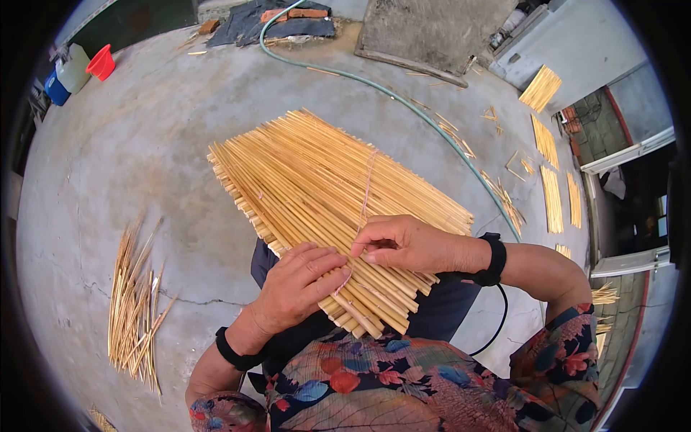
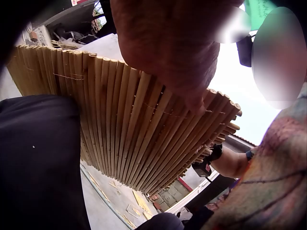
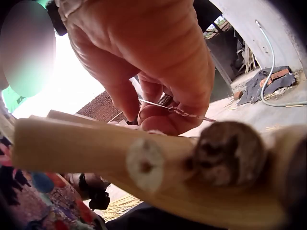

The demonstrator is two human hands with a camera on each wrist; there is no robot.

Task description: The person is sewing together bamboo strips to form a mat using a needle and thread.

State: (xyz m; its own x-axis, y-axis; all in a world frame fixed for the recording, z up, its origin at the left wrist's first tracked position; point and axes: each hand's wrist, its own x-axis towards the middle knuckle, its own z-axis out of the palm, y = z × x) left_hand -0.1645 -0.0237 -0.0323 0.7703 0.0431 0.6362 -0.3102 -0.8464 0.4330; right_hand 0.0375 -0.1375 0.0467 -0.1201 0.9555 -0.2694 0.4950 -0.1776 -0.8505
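Stalk mat [image 1: 309, 180], yellow, ends uneven; left grip [image 1: 299, 282] holding edge, right grip [image 1: 409, 245] pinching twine [image 1: 368, 180].

Can count two hands: one left hand [image 1: 299, 282], one right hand [image 1: 414, 245]. Adds two black wristbands [image 1: 495, 261], one large stick mat [image 1: 309, 187] and seemingly at least five smaller mats [image 1: 551, 200], blurred toward the edge. Also includes one hose [image 1: 360, 78], one red bucket [image 1: 101, 63], one pale jug [image 1: 73, 70], one blue container [image 1: 55, 88], one board [image 1: 425, 32], one black sheet [image 1: 241, 27] and three bricks [image 1: 308, 13].
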